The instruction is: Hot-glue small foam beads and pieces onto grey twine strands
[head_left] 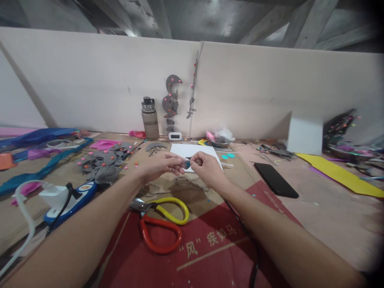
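My left hand (164,166) and my right hand (207,167) meet over the cardboard, in front of a white sheet (198,149). Between their fingertips is a small teal-blue piece (187,164), too small and partly covered to tell its kind. The left fingers pinch it from one side. My right hand is closed with thumb and forefinger together beside it, and what it grips is hidden. Below the hands, thin clear thread (189,183) lies in loose loops. Nearer to me rest scissors (162,224) with one yellow and one red handle.
A blue power strip (85,195) with a white plug and cables lies left, near grey felt pieces (103,160) with pink beads. A bottle (150,122) stands by the wall. To the right are a black phone (275,180) and a yellow sheet (342,175). A small bowl (220,141) sits behind.
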